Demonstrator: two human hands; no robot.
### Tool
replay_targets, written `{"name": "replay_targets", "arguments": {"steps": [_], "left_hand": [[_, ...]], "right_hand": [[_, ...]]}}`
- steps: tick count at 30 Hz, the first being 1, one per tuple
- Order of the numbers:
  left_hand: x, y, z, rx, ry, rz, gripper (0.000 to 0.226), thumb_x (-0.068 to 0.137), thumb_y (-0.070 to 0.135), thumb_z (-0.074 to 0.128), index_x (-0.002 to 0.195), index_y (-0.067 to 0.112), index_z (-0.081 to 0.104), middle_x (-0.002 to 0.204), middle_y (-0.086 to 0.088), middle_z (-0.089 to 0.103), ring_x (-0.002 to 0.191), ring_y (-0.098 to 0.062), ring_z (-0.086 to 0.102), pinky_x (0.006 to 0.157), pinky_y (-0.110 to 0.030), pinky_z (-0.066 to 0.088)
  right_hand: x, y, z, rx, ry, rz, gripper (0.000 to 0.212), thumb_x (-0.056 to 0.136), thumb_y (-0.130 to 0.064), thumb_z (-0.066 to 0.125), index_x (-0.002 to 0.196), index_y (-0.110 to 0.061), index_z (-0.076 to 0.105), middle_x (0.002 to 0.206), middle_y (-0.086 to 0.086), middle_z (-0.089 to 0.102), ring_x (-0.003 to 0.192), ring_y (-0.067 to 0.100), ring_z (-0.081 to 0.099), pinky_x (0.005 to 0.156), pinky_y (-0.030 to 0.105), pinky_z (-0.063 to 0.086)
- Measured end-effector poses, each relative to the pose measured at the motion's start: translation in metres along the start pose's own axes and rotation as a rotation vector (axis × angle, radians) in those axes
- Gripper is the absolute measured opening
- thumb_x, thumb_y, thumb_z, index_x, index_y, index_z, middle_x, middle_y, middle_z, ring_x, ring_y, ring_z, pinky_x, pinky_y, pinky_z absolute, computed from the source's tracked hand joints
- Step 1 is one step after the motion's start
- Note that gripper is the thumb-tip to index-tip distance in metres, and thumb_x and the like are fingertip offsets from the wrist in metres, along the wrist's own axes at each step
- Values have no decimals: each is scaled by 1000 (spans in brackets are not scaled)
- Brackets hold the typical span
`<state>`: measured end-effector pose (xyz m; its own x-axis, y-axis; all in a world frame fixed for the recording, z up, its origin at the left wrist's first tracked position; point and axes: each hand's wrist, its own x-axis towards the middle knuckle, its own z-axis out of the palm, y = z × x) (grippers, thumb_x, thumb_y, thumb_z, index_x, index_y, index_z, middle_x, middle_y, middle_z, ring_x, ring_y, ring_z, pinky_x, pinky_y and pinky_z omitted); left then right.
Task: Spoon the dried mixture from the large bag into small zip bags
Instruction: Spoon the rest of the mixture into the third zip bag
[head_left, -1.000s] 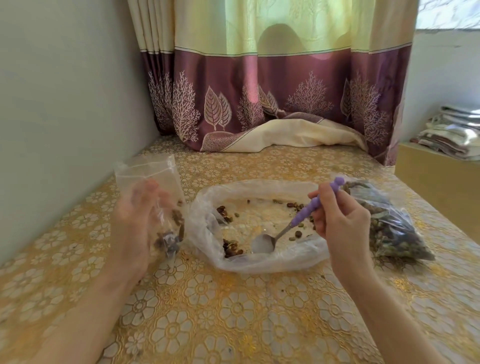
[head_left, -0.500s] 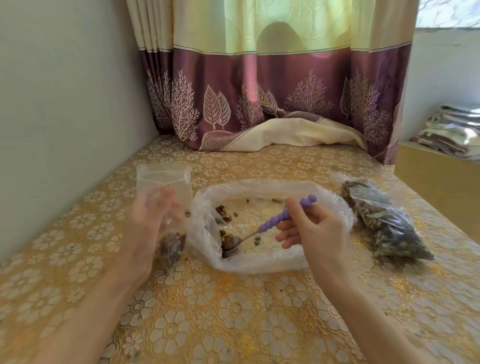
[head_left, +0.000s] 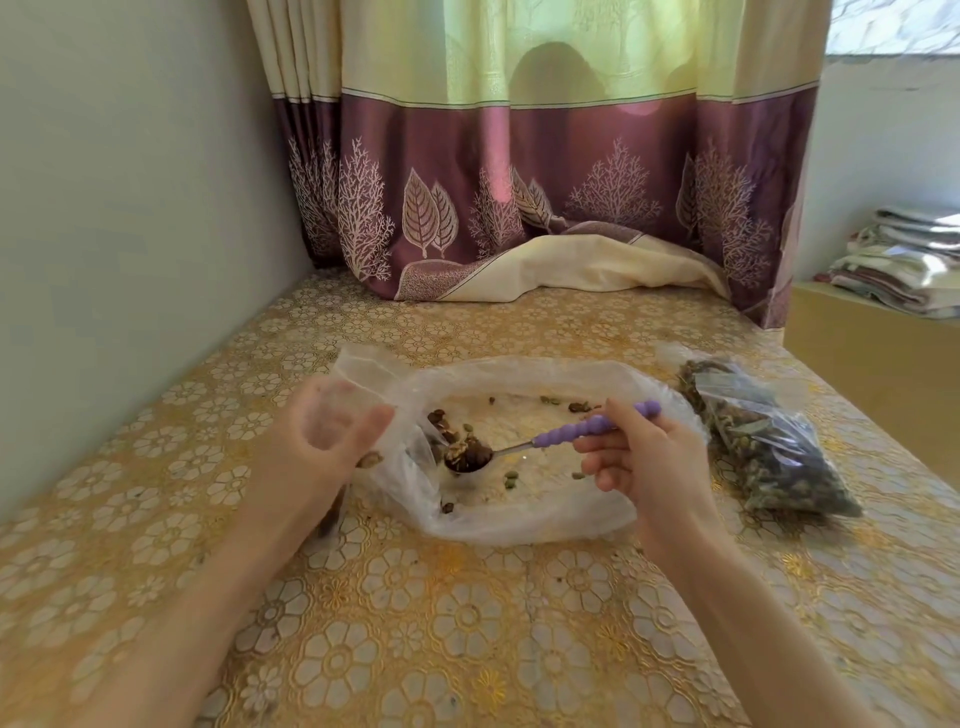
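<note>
Since a moment ago, the spoon (head_left: 470, 457) has come up out of the large bag (head_left: 524, 514) with a heap of dried mixture (head_left: 462, 449) in its bowl. The right hand (head_left: 644, 462) pinches the purple handle between thumb and fingers. The spoon's long line runs from right to left, with the full bowl pointing at the left hand (head_left: 322, 447). The left hand has moved in closer too, and its fingers curl round the small zip bag (head_left: 358, 374), holding it up just left of the large bag, near the table's (head_left: 467, 649) left edge. The small bag's mouth is too blurry to see well. The spoon looks set to go a little more to the left and tip in. One filled bag (head_left: 769, 447) lies off to the right.
</note>
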<state>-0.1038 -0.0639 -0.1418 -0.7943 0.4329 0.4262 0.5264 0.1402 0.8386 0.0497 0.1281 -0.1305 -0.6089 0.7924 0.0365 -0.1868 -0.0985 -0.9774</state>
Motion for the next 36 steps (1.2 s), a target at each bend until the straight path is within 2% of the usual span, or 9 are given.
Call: {"name": "replay_targets", "arguments": {"steps": [8, 14, 19, 22, 24, 27, 31, 34, 36], "left_hand": [[-2, -6, 6, 318, -117, 62, 57, 54, 89, 44, 99, 55, 43, 94, 36, 49, 85, 12, 49, 63, -16, 38], [-2, -8, 10, 382, -122, 82, 68, 52, 93, 39, 105, 51, 41, 93, 30, 53, 84, 7, 53, 66, -23, 47], [-4, -1, 12, 276, -98, 68, 74, 45, 99, 35, 97, 47, 48, 80, 28, 62, 75, 8, 59, 58, -14, 37], [-5, 4, 15, 102, -78, 30, 73, 42, 96, 43, 88, 41, 55, 80, 33, 64, 76, 12, 59, 57, -10, 41], [-5, 5, 16, 14, -60, 18, 72, 45, 92, 50, 86, 34, 58, 80, 23, 66, 72, 4, 61, 60, -10, 44], [-7, 9, 14, -93, -27, 16, 70, 48, 89, 53, 89, 33, 59, 84, 26, 66, 75, 8, 62, 62, -7, 46], [-5, 7, 12, -198, -13, -39, 74, 47, 90, 53, 97, 36, 60, 92, 18, 70, 83, -3, 67, 74, -28, 54], [-2, 4, 9, -274, 20, -105, 84, 50, 89, 55, 106, 27, 61, 95, 6, 71, 93, -19, 67, 91, -52, 48], [-2, 5, 6, -344, 28, -119, 82, 59, 82, 57, 113, 20, 60, 102, -5, 70, 95, -29, 66, 91, -57, 47]], "right_hand": [[-2, -9, -7, 114, 95, -208, 31, 97, -20, 52, 76, -1, 63, 58, 7, 67, 45, 12, 54, 39, 18, 42], [-15, -11, 2, 114, -26, -354, 28, 95, -22, 53, 78, -4, 65, 62, 5, 68, 47, 13, 58, 40, 19, 44], [-27, -7, 17, 118, -292, -372, 23, 85, -27, 57, 74, -12, 69, 67, 5, 72, 50, 15, 61, 45, 20, 49], [-30, -2, 22, 63, -413, -409, 18, 85, -24, 55, 86, -11, 67, 75, 1, 74, 56, 14, 63, 48, 22, 50], [-30, 0, 23, 36, -454, -419, 17, 87, -22, 57, 96, -11, 67, 81, 6, 73, 60, 15, 63, 50, 23, 50], [-30, 1, 22, 28, -464, -428, 18, 88, -19, 55, 100, -13, 67, 86, 12, 70, 63, 18, 63, 51, 24, 48], [-27, -2, 19, 124, -486, -399, 22, 88, -19, 53, 104, -10, 65, 88, 7, 71, 66, 17, 62, 52, 22, 46], [-23, -8, 15, 289, -470, -321, 19, 92, -18, 52, 104, -6, 62, 93, 10, 71, 64, 16, 60, 52, 21, 44], [-20, -11, 12, 382, -409, -262, 21, 90, -20, 52, 100, -6, 63, 93, 13, 72, 62, 15, 58, 52, 21, 43]]}}
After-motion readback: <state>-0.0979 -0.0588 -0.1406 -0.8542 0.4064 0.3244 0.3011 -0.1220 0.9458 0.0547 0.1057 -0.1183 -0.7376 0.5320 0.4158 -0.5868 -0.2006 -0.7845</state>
